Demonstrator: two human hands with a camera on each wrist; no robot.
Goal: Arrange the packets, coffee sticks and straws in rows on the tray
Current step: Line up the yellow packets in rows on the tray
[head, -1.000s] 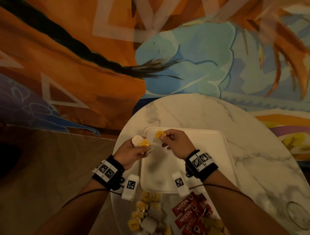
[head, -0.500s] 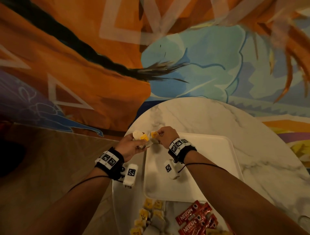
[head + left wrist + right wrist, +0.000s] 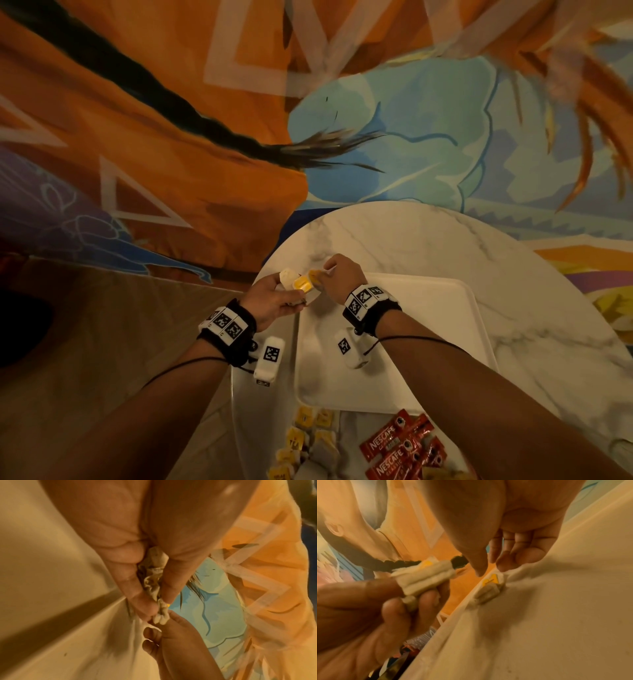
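Note:
In the head view my left hand (image 3: 286, 294) hovers just left of the white tray (image 3: 411, 342) and grips a small stack of tea bags (image 3: 291, 279) with yellow tags. The left wrist view shows the stack of tea bags (image 3: 154, 574) squeezed between thumb and fingers. My right hand (image 3: 325, 274) is at the tray's far left corner. In the right wrist view one tea bag (image 3: 489, 589) lies on the tray (image 3: 556, 615) by its rim. My right hand (image 3: 489, 569) has nearly straight fingers; a fingertip (image 3: 501, 566) touches the bag's corner.
The tray sits on a round marble table (image 3: 428, 240). Near me on the table lie a loose pile of tea bags (image 3: 308, 442) and several red Nescafe sticks (image 3: 400, 448). A painted mural wall (image 3: 171, 137) stands close behind the table.
My right hand carried one tea bag leftward to the tray's far left corner and laid it there. The left hand kept its stack and barely moved.

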